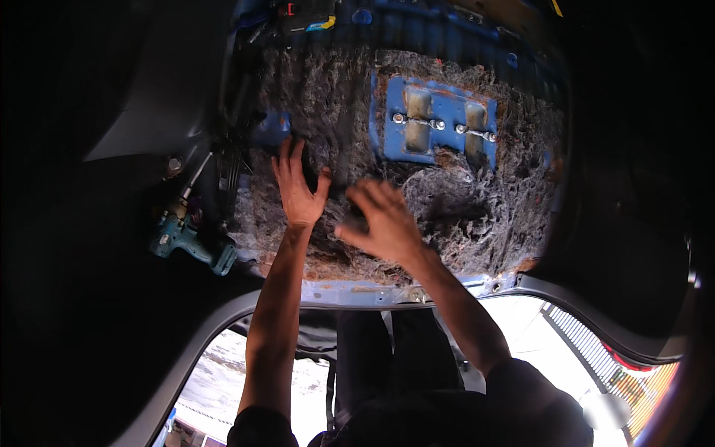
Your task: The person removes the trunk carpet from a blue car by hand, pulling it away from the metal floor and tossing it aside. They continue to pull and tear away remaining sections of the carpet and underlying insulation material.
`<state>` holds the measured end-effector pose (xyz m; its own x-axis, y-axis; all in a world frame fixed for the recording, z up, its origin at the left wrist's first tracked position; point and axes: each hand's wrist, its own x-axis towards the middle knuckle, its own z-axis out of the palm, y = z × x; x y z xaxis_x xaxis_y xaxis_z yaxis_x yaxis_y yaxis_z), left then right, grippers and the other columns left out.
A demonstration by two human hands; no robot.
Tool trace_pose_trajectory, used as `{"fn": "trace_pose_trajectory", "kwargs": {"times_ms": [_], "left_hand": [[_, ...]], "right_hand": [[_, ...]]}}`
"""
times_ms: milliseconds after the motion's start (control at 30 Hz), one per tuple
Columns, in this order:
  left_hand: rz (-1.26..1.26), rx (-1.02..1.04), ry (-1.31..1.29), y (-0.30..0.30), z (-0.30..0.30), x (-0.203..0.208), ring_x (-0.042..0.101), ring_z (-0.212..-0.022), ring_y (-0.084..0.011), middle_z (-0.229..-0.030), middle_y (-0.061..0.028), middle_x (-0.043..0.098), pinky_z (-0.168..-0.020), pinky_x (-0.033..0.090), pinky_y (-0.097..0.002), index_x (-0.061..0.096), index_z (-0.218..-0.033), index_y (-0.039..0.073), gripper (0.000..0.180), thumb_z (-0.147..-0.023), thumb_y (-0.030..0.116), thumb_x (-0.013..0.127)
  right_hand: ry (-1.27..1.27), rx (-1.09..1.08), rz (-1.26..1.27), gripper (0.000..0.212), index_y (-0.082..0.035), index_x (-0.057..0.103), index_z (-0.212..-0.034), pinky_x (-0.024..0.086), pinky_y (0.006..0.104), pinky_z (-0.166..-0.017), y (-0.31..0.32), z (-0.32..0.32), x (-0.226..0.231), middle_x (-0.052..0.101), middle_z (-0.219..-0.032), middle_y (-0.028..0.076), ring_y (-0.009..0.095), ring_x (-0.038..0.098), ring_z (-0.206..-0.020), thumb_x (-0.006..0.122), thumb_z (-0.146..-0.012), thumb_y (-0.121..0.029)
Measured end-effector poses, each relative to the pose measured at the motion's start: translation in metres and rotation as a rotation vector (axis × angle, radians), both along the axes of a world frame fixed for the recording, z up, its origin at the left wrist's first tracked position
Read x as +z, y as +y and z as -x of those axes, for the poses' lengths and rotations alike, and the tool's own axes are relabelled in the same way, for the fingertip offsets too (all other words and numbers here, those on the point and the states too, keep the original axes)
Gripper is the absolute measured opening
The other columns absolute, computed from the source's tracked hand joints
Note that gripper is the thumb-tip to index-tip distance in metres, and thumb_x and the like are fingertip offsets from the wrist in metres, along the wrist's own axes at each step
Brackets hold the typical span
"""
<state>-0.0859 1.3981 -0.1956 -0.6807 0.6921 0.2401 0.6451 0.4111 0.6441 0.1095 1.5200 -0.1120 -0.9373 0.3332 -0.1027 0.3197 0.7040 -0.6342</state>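
Grey fibrous padding (477, 201), torn and matted, covers most of the vehicle floor in front of me. My left hand (300, 186) rests on it with fingers stretched forward, the tips close to a bare blue patch of metal (273, 128). To its right, my right hand (383, 220) is over the padding, slightly blurred, fingers and thumb apart and nothing visible in it. Farther off on the right, a blue metal panel (441, 153) shows through a gap in the padding, with rusty recesses and two bolted rods (418, 121) across them.
A teal cordless power driver (182, 242) with a long bit lies at the left side. Dark trim (156, 112) walls the left. A pale metal sill (350, 293) with rusty spots runs along the near edge. Dark items, one with a yellow part (322, 24), lie at the far end.
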Motion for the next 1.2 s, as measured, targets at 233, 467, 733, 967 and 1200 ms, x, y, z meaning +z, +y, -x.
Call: {"fn": "trace_pose_trajectory", "kwargs": {"times_ms": [233,467,733,967,1200], "left_hand": [[0.074,-0.110,0.002,-0.011,0.003,0.006,0.035,-0.165,-0.0454,-0.175,-0.0217,0.039,-0.136,0.018,-0.0727,0.044,-0.169,0.009,0.080,-0.105,0.046,0.072],[0.124,-0.067,0.093,-0.006,-0.007,0.000,0.038,-0.164,-0.0427,-0.172,-0.0204,0.044,-0.136,0.021,-0.0697,0.045,-0.167,0.008,0.079,-0.104,0.047,0.070],[0.141,-0.058,0.113,-0.004,-0.007,0.000,0.041,-0.161,-0.0432,-0.168,-0.0211,0.046,-0.136,0.024,-0.0694,0.047,-0.165,0.008,0.075,-0.104,0.047,0.067],[0.114,-0.084,0.102,-0.004,-0.006,0.003,0.039,-0.162,-0.0446,-0.170,-0.0210,0.045,-0.136,0.023,-0.0694,0.046,-0.165,0.008,0.074,-0.104,0.044,0.067],[0.147,-0.108,0.072,-0.003,-0.005,0.009,0.038,-0.163,-0.0452,-0.170,-0.0228,0.046,-0.136,0.023,-0.0658,0.049,-0.161,0.001,0.076,-0.099,0.039,0.073]], "right_hand": [[-0.164,-0.292,-0.370,0.077,0.005,0.065,-0.143,0.048,0.0537,-0.108,0.007,0.028,-0.040,0.055,-0.141,0.021,0.039,0.056,-0.128,0.084,-0.097,-0.054],[-0.024,-0.296,-0.277,0.040,-0.003,0.073,-0.122,0.045,0.0523,-0.099,0.013,0.027,-0.057,0.058,-0.124,0.017,0.036,0.054,-0.122,0.083,-0.100,-0.035],[-0.040,-0.369,-0.043,0.009,-0.002,0.072,-0.104,0.060,0.0518,-0.074,-0.001,0.019,-0.063,0.075,-0.097,0.018,0.038,0.075,-0.086,0.074,-0.101,-0.010],[-0.248,-0.091,0.290,0.023,-0.005,0.072,-0.112,0.062,0.0559,-0.083,-0.024,-0.033,-0.016,0.078,-0.106,0.021,0.040,0.079,-0.101,0.079,-0.098,-0.023],[-0.256,-0.338,-0.179,0.077,0.000,0.059,-0.151,0.047,0.0573,-0.109,-0.044,0.006,-0.026,0.053,-0.152,0.019,0.040,0.054,-0.134,0.083,-0.095,-0.045]]}}
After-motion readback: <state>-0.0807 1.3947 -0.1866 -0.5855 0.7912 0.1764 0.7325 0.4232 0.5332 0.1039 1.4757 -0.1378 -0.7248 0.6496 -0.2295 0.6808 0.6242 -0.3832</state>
